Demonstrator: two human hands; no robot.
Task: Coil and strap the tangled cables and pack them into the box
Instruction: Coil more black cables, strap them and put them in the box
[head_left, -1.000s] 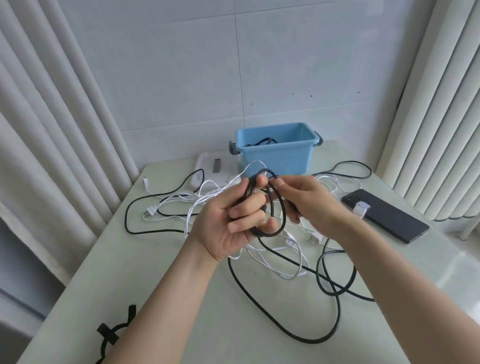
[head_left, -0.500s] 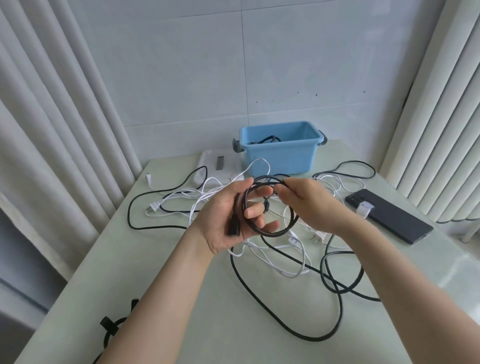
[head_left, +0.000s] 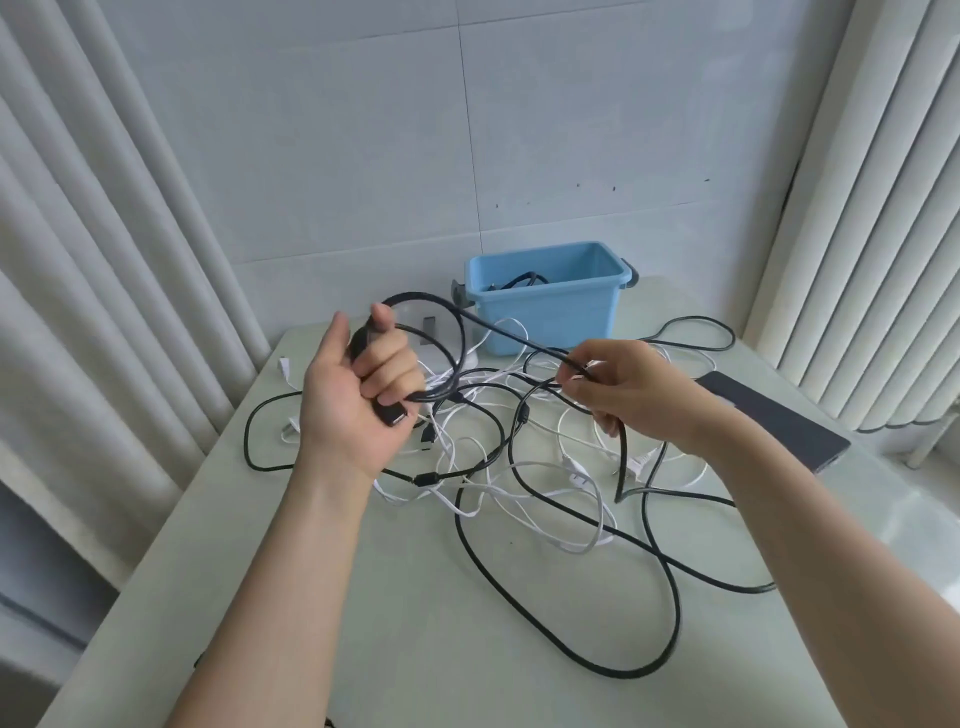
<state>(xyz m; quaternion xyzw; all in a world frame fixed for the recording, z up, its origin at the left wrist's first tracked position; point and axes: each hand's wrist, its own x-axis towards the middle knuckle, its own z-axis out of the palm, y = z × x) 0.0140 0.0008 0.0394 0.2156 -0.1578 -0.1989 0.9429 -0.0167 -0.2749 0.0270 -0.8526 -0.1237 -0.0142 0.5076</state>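
Observation:
My left hand (head_left: 358, 384) is raised above the table and grips a small coil of black cable (head_left: 451, 332) with its plug end sticking out below the fist. My right hand (head_left: 628, 387) pinches the same black cable further along, so a straight stretch runs between the hands. The rest of this cable trails down into a tangle of black and white cables (head_left: 519, 483) on the table. The blue box (head_left: 545, 306) stands at the back of the table with a black cable lying inside it.
A dark flat device (head_left: 779, 421) lies at the right of the pale green table (head_left: 311, 597). A white power strip is partly hidden behind my left hand. Curtains hang on both sides, a tiled wall is behind.
My hands have moved apart: the left rose and shifted left with the coil, the right pulled a stretch of black cable out to the right. The camera tilted up slightly.

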